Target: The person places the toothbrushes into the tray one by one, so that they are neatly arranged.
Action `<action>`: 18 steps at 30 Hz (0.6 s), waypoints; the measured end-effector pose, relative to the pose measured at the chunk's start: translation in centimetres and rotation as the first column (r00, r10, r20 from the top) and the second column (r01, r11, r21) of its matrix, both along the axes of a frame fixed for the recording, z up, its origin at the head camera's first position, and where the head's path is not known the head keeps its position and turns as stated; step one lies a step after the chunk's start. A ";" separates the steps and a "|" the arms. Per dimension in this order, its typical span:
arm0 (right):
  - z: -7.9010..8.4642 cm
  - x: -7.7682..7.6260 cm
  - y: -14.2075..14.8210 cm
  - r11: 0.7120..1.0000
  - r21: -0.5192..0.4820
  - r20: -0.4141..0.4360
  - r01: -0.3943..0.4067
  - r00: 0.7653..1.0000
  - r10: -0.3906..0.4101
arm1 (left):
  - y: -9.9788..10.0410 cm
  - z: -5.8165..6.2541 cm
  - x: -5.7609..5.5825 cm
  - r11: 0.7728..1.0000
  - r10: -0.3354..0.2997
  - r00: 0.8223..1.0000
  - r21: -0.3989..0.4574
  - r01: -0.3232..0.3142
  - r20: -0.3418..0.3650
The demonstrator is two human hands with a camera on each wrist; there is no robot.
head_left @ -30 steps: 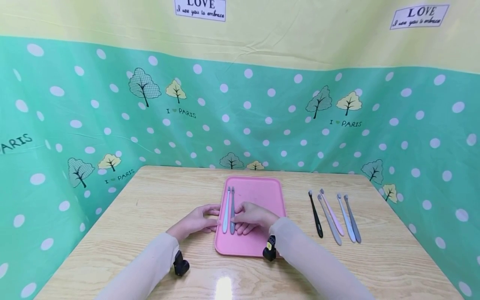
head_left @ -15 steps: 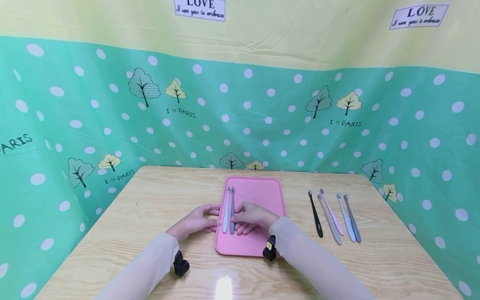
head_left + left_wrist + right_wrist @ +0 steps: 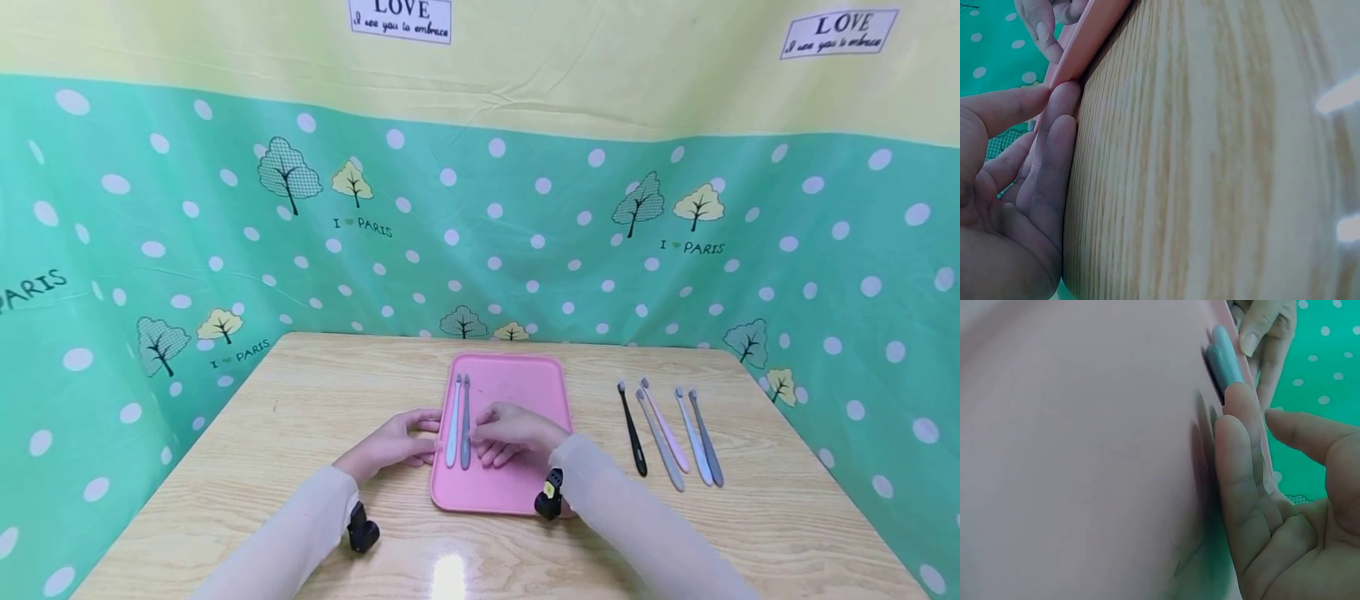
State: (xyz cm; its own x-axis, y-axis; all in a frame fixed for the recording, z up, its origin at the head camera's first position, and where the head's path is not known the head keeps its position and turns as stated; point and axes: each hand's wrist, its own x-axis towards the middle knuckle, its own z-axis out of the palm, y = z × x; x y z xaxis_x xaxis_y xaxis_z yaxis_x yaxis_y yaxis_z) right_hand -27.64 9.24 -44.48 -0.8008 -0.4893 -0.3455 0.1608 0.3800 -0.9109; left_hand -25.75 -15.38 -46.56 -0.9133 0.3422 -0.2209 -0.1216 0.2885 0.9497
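Note:
A pink tray (image 3: 525, 383) lies on the table, and at its left side rest a light blue toothbrush (image 3: 452, 433) and a grey toothbrush (image 3: 466, 417), side by side with heads pointing away. My left hand (image 3: 393, 437) pinches the tray's left rim; in the left wrist view its thumb meets the rim while the fingers lie against the outer wall. Just right of the grey toothbrush is my right hand (image 3: 517, 432), low over the tray. In the right wrist view its thumb and fingers stand apart with nothing between them, close to the two handle ends (image 3: 1227, 359).
To the tray's right on the wooden table (image 3: 337, 375) lie several more toothbrushes: a black one (image 3: 632, 433), a grey one (image 3: 662, 442), a pink one (image 3: 667, 429), a light blue one (image 3: 694, 437) and a slate grey one (image 3: 707, 437). A patterned curtain (image 3: 487, 208) hangs behind.
My right hand has let go of the grey toothbrush and moved slightly right, off its handle. The left hand stays at the tray's rim, and both toothbrushes lie where they were.

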 end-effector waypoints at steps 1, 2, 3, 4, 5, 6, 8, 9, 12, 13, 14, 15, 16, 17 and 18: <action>0.0 0.0 0.2 1.000 -0.004 -0.002 0.002 1.000 -0.002 | 0.0 0.0 0.0 1.000 0.003 1.000 0.002 -0.003 0.004; 0.0 0.0 0.4 1.000 -0.006 -0.003 0.004 1.000 -0.004 | 0.0 -0.1 0.0 1.000 0.003 1.000 0.001 -0.003 0.002; -0.1 0.0 0.5 1.000 -0.009 -0.001 0.004 1.000 -0.004 | 0.0 -0.1 0.0 1.000 0.004 1.000 0.000 -0.004 -0.001; -0.1 0.1 0.7 1.000 -0.011 -0.002 0.003 1.000 -0.003 | 0.0 -0.1 0.0 1.000 0.004 1.000 -0.001 -0.004 -0.003; -0.1 0.1 0.9 1.000 -0.011 0.000 0.002 1.000 -0.002 | 0.0 -0.1 0.0 1.000 0.003 1.000 -0.002 -0.003 -0.005; -0.2 0.2 1.0 1.000 -0.011 0.002 0.001 1.000 -0.001 | 0.0 -0.2 0.0 1.000 0.001 1.000 -0.003 -0.001 -0.007; -0.2 0.3 1.3 1.000 -0.011 0.007 -0.003 1.000 0.003 | 0.0 -0.2 -0.1 1.000 -0.002 1.000 -0.002 0.002 -0.008; -0.3 0.3 1.4 1.000 -0.011 0.009 -0.006 1.000 0.006 | 0.0 -0.3 -0.1 1.000 0.000 1.000 -0.002 0.000 -0.007; -0.3 0.4 1.8 1.000 -0.009 0.004 -0.014 1.000 0.014 | 0.0 -0.3 -0.1 1.000 0.003 1.000 -0.003 -0.003 -0.004; -0.3 0.5 1.9 1.000 -0.007 0.000 -0.016 1.000 0.016 | 0.0 -0.3 -0.1 1.000 0.005 1.000 -0.003 -0.005 -0.003; -0.3 0.5 2.1 1.000 -0.005 -0.002 -0.018 1.000 0.018 | 0.0 -0.3 -0.1 1.000 0.006 1.000 -0.003 -0.006 -0.002; -0.3 0.5 2.2 1.000 -0.002 -0.005 -0.020 1.000 0.020 | 0.0 -0.3 -0.1 1.000 0.008 1.000 -0.004 -0.008 -0.003; -0.2 0.6 2.4 1.000 0.002 -0.010 -0.022 1.000 0.022 | 0.0 -0.3 -0.2 1.000 0.009 1.000 -0.006 -0.009 -0.004; -0.1 0.6 2.6 1.000 0.006 -0.017 -0.024 1.000 0.024 | 0.0 -0.3 -0.2 1.000 0.011 1.000 -0.007 -0.011 -0.004; 0.0 0.7 2.7 1.000 0.010 -0.023 -0.027 0.999 0.027 | 0.0 -0.3 -0.2 1.000 0.012 1.000 -0.008 -0.012 -0.003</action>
State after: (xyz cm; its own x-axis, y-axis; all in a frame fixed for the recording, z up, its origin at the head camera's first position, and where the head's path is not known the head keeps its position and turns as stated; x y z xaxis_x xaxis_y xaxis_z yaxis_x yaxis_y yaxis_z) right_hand -26.97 11.97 -44.50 -0.7951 -0.5075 -0.3321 0.1298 0.3926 -0.9105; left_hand -25.95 -15.39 -46.82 -0.9181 0.3291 -0.2207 -0.1221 0.2949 0.9477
